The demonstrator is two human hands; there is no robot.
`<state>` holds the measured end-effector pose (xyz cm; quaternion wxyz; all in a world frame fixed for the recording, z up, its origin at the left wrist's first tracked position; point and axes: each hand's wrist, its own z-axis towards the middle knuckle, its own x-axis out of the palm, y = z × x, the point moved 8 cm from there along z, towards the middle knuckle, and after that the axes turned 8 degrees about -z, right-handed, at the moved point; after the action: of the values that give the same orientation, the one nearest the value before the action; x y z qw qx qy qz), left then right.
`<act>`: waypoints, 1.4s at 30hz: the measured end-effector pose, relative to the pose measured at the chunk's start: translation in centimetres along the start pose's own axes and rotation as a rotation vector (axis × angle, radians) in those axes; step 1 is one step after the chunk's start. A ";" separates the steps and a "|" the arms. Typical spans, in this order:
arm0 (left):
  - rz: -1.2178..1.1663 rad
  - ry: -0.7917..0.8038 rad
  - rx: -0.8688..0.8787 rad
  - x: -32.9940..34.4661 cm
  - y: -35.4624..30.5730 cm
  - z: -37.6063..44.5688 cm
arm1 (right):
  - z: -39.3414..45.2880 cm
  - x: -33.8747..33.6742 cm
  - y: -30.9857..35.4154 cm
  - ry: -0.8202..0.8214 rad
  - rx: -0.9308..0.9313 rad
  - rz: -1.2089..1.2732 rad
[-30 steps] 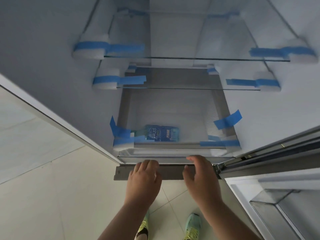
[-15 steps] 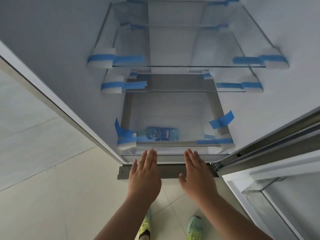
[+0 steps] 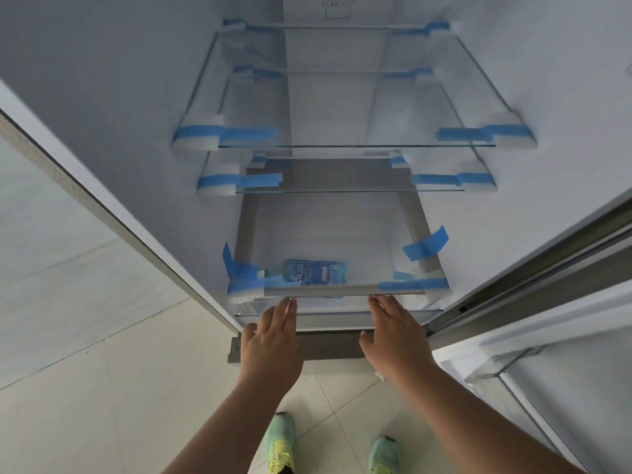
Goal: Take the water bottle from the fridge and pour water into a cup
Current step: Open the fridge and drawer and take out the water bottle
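A water bottle (image 3: 313,272) with a blue label lies on its side under the lowest glass cover of the open fridge, in the bottom drawer (image 3: 337,304), near its front left. My left hand (image 3: 272,340) reaches toward the drawer front with straight fingers, the fingertips at the drawer's upper edge. My right hand (image 3: 393,333) is stretched out the same way, fingertips just under the cover's front rim. Neither hand holds anything. No cup is in view.
Two glass shelves (image 3: 355,145) sit above, their foam corner blocks held with blue tape. The open fridge door (image 3: 533,381) stands at the lower right. The fridge's left side wall (image 3: 102,186) runs diagonally at left. Tiled floor and my two green shoes lie below.
Both hands went from loosely curled to straight fingers and moved forward and up to the drawer front. The view tilted up, showing more of the upper shelves.
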<state>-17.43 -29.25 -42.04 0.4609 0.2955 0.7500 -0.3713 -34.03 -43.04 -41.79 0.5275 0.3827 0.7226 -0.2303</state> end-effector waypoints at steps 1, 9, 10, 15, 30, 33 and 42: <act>0.006 0.003 -0.002 0.0 -0.1 0.0 | -0.1 0.3 0.0 0.008 -0.002 -0.005; 0.041 -0.033 -0.019 -0.6 -0.1 0.8 | 1.0 -0.9 0.5 -0.043 -0.033 -0.070; 0.059 -0.046 -0.011 -0.8 -0.2 1.0 | 1.1 -1.0 0.6 -0.047 -0.042 -0.090; 0.027 -0.012 0.012 -0.4 0.2 1.3 | 0.0 -0.5 0.2 -0.017 -0.073 -0.152; 0.050 0.116 0.098 0.8 0.4 -2.0 | -2.3 0.2 -0.2 0.075 -0.127 -0.146; -0.116 0.111 0.021 0.0 0.6 -1.4 | -1.2 0.0 -0.5 0.156 -0.074 0.023; -0.313 0.225 -0.227 4.0 5.0 5.1 | 4.2 3.3 3.2 0.316 -0.008 0.417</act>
<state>-12.69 -30.28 -48.67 0.3413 0.1616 0.8703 -0.3162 -29.52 -43.18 -46.05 0.4457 0.5526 0.7024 -0.0511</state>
